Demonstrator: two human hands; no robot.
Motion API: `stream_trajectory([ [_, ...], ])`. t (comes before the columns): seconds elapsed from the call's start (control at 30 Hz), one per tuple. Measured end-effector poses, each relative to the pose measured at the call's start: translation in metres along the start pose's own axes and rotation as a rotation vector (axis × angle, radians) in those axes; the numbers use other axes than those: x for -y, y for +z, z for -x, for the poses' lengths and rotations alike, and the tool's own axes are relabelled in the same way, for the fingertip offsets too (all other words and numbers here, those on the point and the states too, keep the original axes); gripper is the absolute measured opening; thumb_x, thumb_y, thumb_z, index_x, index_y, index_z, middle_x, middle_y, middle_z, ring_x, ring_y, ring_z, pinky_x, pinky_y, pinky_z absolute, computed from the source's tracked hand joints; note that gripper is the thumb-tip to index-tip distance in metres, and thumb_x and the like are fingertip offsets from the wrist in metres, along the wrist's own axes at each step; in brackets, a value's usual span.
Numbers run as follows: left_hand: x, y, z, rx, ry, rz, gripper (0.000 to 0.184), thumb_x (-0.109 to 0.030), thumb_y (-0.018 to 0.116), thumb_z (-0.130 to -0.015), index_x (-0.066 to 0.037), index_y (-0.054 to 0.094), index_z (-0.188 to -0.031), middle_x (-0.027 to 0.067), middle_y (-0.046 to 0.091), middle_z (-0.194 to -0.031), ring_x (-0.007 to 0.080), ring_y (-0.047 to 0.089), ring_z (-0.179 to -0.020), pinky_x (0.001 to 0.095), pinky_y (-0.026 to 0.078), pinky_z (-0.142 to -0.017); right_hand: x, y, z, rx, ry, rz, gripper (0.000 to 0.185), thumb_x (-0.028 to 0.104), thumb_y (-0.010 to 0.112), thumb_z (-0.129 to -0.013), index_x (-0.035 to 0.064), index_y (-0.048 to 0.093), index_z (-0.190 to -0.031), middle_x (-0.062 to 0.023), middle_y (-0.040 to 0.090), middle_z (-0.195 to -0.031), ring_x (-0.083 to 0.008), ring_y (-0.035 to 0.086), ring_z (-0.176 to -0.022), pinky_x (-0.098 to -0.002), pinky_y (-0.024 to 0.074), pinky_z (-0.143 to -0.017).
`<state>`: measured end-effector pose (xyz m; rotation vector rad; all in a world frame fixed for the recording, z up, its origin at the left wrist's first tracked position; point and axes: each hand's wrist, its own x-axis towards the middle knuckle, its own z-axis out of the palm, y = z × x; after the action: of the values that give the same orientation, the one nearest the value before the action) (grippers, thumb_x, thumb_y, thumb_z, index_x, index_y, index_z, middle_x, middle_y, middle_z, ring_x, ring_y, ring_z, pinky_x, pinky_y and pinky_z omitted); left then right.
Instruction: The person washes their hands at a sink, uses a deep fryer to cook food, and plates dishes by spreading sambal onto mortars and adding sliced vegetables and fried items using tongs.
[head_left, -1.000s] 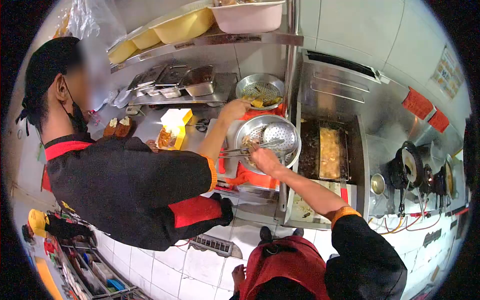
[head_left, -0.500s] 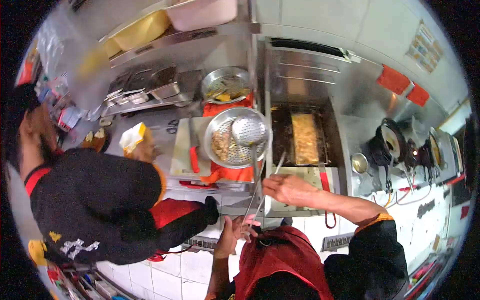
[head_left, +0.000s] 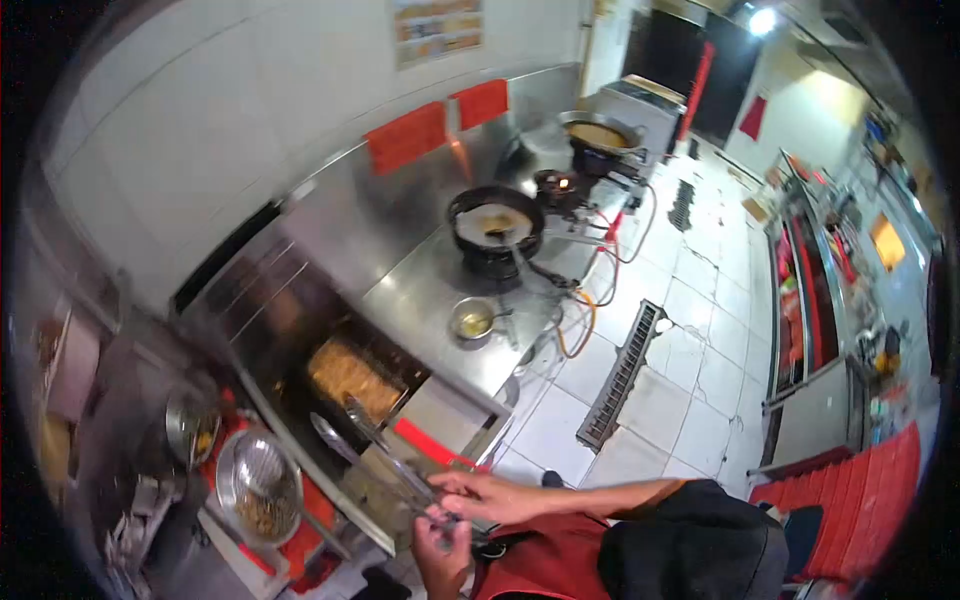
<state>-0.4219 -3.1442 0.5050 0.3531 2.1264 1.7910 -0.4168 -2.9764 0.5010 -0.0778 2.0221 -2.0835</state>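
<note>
Metal tongs (head_left: 393, 458) reach from my hands toward the griddle, their tips apart near its front edge. My right hand (head_left: 485, 497) is closed around their rear part. Beside it, my left hand (head_left: 442, 550) has its fingers closed at the tongs' back end; the exact grip is blurred. Just beyond the tips, a browned rectangular slab of food (head_left: 355, 380) lies on the dark griddle (head_left: 290, 405). A red-handled tool (head_left: 430, 442) rests on the pale board (head_left: 450, 415) in front of the griddle.
At left are a perforated bowl (head_left: 225, 470) with a skimmer and food, and a second bowl (head_left: 180, 425). A small metal pot (head_left: 472, 320), a black wok (head_left: 455, 230) and a lit burner (head_left: 562, 185) stand right. A floor drain (head_left: 615, 390) crosses the tiles.
My view has swung right toward the stoves and floor; the co-worker is out of sight. Both hands are now close together on the tongs; before, my left fingers were spread at their back end.
</note>
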Motion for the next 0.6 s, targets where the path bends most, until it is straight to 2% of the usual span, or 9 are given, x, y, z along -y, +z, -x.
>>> stream_trajectory([
  [0.1,0.013,0.073,-0.034,0.101,0.676,-0.666,0.048,-0.023,0.074,-0.063,-0.006,0.051,-0.101,0.013,0.05,-0.099,0.0329,0.05,-0.098,0.0459,0.039,-0.083,-0.017,-0.039,0.057,-0.249,-0.09,0.086,0.052,0.039,0.05,-0.096,0.0026,0.038,-0.13,-0.0088,0.058,-0.1,-0.0193,0.057,-0.096,-0.0327,0.0459,-0.087],
  [0.13,0.012,0.111,-0.038,0.095,0.639,-0.636,0.051,-0.03,0.075,-0.058,-0.007,0.051,-0.098,0.0132,0.05,-0.1,0.0362,0.047,-0.102,0.0498,0.036,-0.084,-0.007,-0.059,0.077,-0.323,0.079,-0.108,0.049,0.039,0.051,-0.096,0.0033,0.04,-0.127,-0.0079,0.057,-0.096,-0.0178,0.057,-0.092,-0.0319,0.0471,-0.082],
  [0.2,-0.003,0.172,-0.051,0.338,0.695,-0.731,0.05,-0.03,0.072,-0.074,-0.001,0.05,-0.109,0.0183,0.052,-0.109,0.0318,0.052,-0.099,0.0456,0.043,-0.083,-0.022,-0.11,0.113,-0.488,0.322,-0.216,0.043,0.037,0.056,-0.093,0.0055,0.045,-0.12,-0.0064,0.055,-0.088,-0.0121,0.056,-0.075,-0.0282,0.0492,-0.065],
  [0.23,-0.011,0.206,-0.052,0.451,0.712,-0.776,0.05,-0.03,0.07,-0.082,0.002,0.05,-0.115,0.0208,0.054,-0.113,0.0296,0.055,-0.097,0.0434,0.047,-0.082,-0.06,-0.14,0.131,-0.622,0.225,-0.159,0.04,0.035,0.057,-0.093,0.005,0.047,-0.117,-0.0064,0.056,-0.087,-0.0105,0.054,-0.069,-0.0268,0.0472,-0.059],
  [0.3,0.008,0.273,-0.067,0.701,0.54,-0.577,0.066,-0.042,0.074,-0.075,-0.001,0.051,-0.121,0.021,0.045,-0.126,0.0368,0.043,-0.116,0.0477,0.038,-0.096,-0.127,-0.191,0.159,-0.878,0.02,-0.059,0.034,0.032,0.058,-0.093,0.0041,0.049,-0.111,-0.0062,0.057,-0.086,-0.0072,0.05,-0.058,-0.024,0.0431,-0.046],
  [0.4,0.001,0.358,-0.093,0.997,0.531,-0.391,0.069,-0.043,0.071,-0.078,-0.004,0.048,-0.129,0.0168,0.051,-0.125,0.034,0.05,-0.114,0.0409,0.042,-0.095,-0.1,-0.276,0.238,-0.98,0.351,-0.348,0.029,0.026,0.063,-0.089,0.0034,0.051,-0.103,-0.0037,0.059,-0.078,-0.0076,0.048,-0.055,-0.0236,0.0383,-0.044],
  [0.5,0.009,0.414,-0.12,1.092,0.141,-0.429,0.061,-0.039,0.069,-0.082,-0.007,0.049,-0.13,0.0164,0.055,-0.121,0.0306,0.058,-0.108,0.0397,0.046,-0.092,-0.127,-0.373,0.283,-1.153,0.329,-0.333,0.025,0.019,0.064,-0.086,0.0041,0.051,-0.102,-0.0015,0.056,-0.071,-0.0082,0.048,-0.054,-0.0239,0.0362,-0.043],
  [0.53,0.034,0.428,-0.134,1.016,0.324,-0.521,0.057,-0.039,0.068,-0.082,-0.006,0.051,-0.127,0.0158,0.057,-0.118,0.0284,0.063,-0.099,0.0385,0.049,-0.085,-0.138,-0.408,0.291,-1.211,0.31,-0.297,0.022,0.015,0.062,-0.085,0.0042,0.052,-0.101,-0.0013,0.054,-0.069,-0.0088,0.048,-0.054,-0.0246,0.0363,-0.044],
  [0.6,0.06,0.458,-0.158,0.937,0.221,-0.56,0.052,-0.038,0.067,-0.083,-0.006,0.056,-0.122,0.0159,0.058,-0.116,0.0309,0.062,-0.097,0.0377,0.05,-0.081,-0.149,-0.477,0.307,-1.243,0.313,-0.261,0.018,0.008,0.06,-0.083,0.0041,0.052,-0.098,-0.0014,0.053,-0.067,-0.0096,0.047,-0.052,-0.0254,0.0358,-0.043],
])
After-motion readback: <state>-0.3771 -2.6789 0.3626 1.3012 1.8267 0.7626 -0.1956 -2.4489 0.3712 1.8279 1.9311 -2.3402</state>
